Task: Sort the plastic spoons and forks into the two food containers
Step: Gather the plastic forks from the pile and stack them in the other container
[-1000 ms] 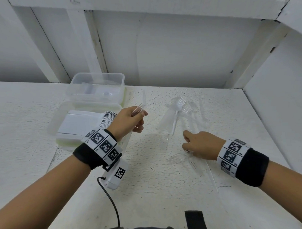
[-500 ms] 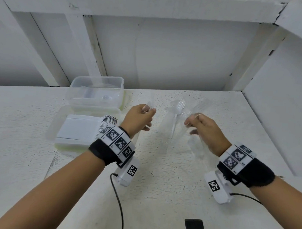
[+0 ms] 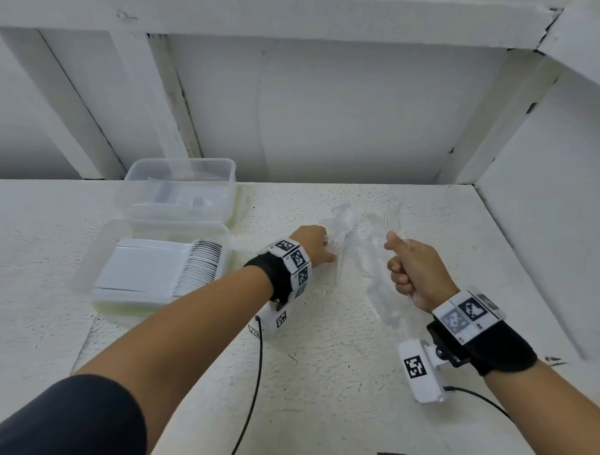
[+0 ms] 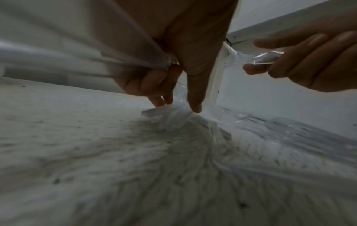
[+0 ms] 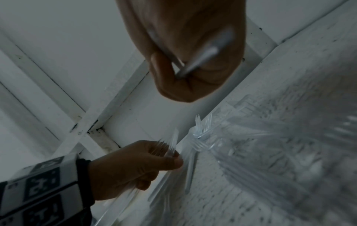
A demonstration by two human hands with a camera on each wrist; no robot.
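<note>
At the left of the head view, two clear food containers are sitting on a rough white table (image 3: 320, 381): the far container (image 3: 181, 189) at upper left, the near container (image 3: 154, 266) just below it, touching, holding white stacked pieces. White wall panels and beams are closing in the back and right. At centre, the left hand (image 3: 313, 243) is pinching a bunch of clear forks (image 5: 170, 145), fingertips reaching the loose cutlery pile (image 3: 356, 229). To the right, the right hand (image 3: 414, 272) is gripping clear cutlery handles (image 3: 395, 227) in a fist, raised above the table.
</note>
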